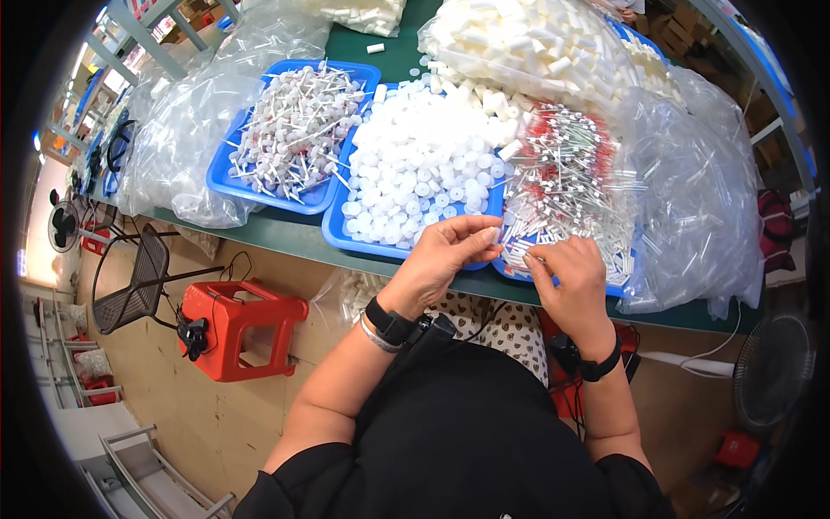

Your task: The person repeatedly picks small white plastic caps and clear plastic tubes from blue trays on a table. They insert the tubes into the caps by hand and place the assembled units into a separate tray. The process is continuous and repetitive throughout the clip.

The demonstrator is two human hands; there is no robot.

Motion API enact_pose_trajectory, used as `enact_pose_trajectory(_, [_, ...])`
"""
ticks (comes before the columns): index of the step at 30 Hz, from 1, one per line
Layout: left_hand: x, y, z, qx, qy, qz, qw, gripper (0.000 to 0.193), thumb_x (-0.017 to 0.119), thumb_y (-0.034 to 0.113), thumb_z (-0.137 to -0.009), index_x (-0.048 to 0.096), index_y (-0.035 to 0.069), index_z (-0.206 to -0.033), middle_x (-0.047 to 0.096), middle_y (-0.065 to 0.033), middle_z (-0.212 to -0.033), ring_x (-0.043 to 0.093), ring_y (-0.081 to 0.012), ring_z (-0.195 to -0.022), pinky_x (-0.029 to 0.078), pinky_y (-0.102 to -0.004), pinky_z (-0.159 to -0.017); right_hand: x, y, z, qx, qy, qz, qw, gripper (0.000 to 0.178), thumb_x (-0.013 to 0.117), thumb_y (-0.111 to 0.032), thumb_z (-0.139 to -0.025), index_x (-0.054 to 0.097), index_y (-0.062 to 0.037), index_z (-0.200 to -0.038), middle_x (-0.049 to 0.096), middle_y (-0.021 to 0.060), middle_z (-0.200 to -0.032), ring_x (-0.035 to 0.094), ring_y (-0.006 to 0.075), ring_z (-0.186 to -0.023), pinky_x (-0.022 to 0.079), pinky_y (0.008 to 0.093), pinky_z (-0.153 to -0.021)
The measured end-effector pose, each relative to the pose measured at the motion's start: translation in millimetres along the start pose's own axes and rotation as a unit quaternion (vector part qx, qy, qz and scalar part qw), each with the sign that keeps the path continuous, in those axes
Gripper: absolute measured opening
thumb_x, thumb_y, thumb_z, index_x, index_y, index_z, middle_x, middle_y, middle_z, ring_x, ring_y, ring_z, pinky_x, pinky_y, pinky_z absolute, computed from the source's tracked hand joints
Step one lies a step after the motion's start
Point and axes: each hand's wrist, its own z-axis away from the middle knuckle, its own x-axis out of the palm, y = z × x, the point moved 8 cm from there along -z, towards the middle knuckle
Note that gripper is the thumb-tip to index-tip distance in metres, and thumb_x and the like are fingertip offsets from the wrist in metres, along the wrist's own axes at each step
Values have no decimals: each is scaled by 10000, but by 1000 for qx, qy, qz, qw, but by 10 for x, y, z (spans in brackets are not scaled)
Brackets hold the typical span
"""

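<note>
My left hand (447,258) is raised over the front edge of the middle blue tray (367,241), thumb and fingertips pinched together. Opposite it, my right hand (572,281) pinches close to the front of the right-hand tray, its fingertips a short way from the left ones. Whatever lies between the fingers is too small to make out. Translucent white plastic discs (415,164) with centre holes fill the middle tray. Thin white and clear sticks with red parts (566,169) are heaped in the right-hand tray. A wide black strap circles each wrist.
A left blue tray (226,186) holds stemmed disc pieces (294,130). Behind lies a big bag of white cylinders (527,52). Clear plastic bags (692,199) flank the trays on the green table (290,242). A red stool (246,329), black chair (138,285) and fan (772,370) stand nearby.
</note>
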Motion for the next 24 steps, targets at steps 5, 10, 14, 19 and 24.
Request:
enact_pose_trajectory(5, [42, -119, -25, -19, -19, 59, 998, 323, 661, 155, -951, 619, -26, -1214, 667, -57, -1036, 660, -119, -904, 550, -233, -840, 16, -54, 0, -17, 0, 24, 1000, 83, 728, -95, -805, 660, -72, -846, 624, 43, -735, 546, 227, -674, 394, 369, -667])
enact_pose_trajectory(10, [7, -185, -34, -35, -23, 86, 995, 341, 646, 172, -961, 604, -35, -1230, 668, -61, -1038, 657, -99, -901, 553, -216, -823, -23, 27, 1, 24, 10, -16, 1000, 76, 726, -101, -821, 661, -61, -823, 612, 54, -700, 540, 238, -640, 396, 368, -649])
enact_pose_trajectory(14, [15, -212, -30, -47, -41, 115, 991, 358, 636, 192, -970, 594, -39, -1240, 669, -73, -1040, 656, -94, -897, 556, -213, -813, 68, 222, 82, 149, -25, -117, 982, 122, 712, -117, -860, 671, -18, -803, 606, 68, -641, 527, 218, -565, 407, 346, -602])
enact_pose_trajectory(19, [48, -228, -33, -53, -46, 161, 984, 351, 663, 198, -952, 612, -37, -1208, 683, -66, -999, 664, -99, -885, 560, -221, -811, 241, 405, 237, 302, -59, -267, 913, 174, 676, -125, -914, 679, 30, -836, 589, 67, -592, 506, 107, -507, 389, 273, -500])
enact_pose_trajectory(24, [66, -223, -30, -47, -41, 151, 986, 336, 671, 178, -946, 615, -30, -1203, 679, -64, -1009, 664, -100, -880, 562, -222, -814, 253, 440, 263, 335, -70, -276, 898, 145, 682, -113, -907, 687, 20, -848, 603, 69, -609, 511, 112, -524, 402, 273, -510])
